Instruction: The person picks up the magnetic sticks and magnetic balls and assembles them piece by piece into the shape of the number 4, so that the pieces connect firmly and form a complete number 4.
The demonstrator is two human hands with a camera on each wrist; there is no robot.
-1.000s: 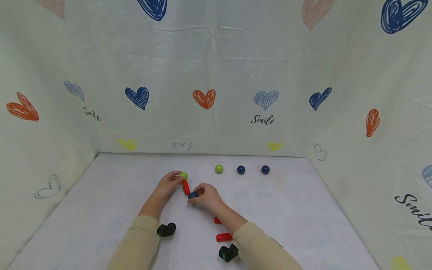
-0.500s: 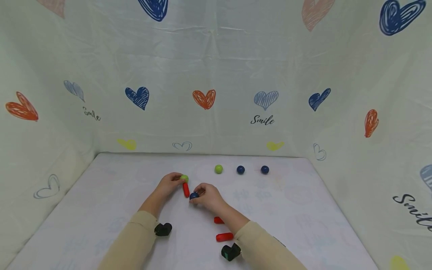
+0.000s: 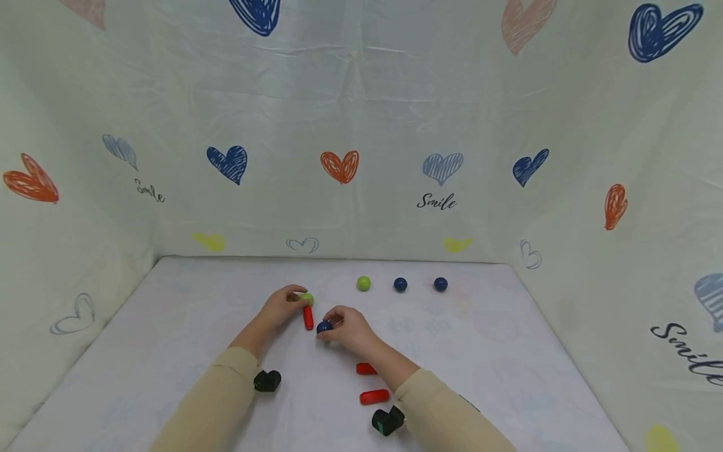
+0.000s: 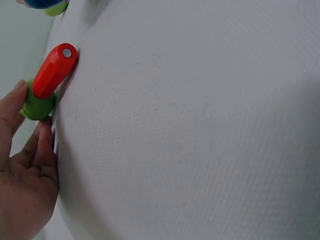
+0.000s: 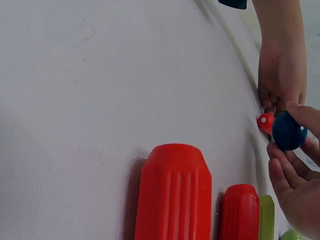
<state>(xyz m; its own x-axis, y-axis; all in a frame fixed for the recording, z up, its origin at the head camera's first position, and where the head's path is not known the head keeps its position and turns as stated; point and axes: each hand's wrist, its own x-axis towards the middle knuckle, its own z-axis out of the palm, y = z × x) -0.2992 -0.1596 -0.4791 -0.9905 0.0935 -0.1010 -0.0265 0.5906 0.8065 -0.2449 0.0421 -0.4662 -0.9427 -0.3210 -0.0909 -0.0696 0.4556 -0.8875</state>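
My left hand (image 3: 280, 306) pinches a lime green ball (image 4: 36, 106) between thumb and fingers. A short red stick (image 4: 56, 70) meets that ball at one end; its other end shows a small silver disc and points toward me. Just right of the stick, my right hand (image 3: 351, 329) pinches a dark blue ball (image 5: 286, 131). In the head view a small gap parts the blue ball from the stick's near end. Both hands are low over the white tabletop.
At the back lie a green ball (image 3: 364, 283) and two blue balls (image 3: 400, 285). Two red sticks (image 3: 374, 397) lie by my right forearm, and a lime green piece (image 5: 266, 217) shows beside one. Black wrist cameras (image 3: 267, 381) sit on both sleeves. A heart-printed sheet (image 3: 350, 94) hangs behind the table.
My left hand has drawn the green ball and red stick slightly toward me, and its forearm has shifted left. The stick's end and the blue ball stand slightly farther apart. The right hand barely moved.
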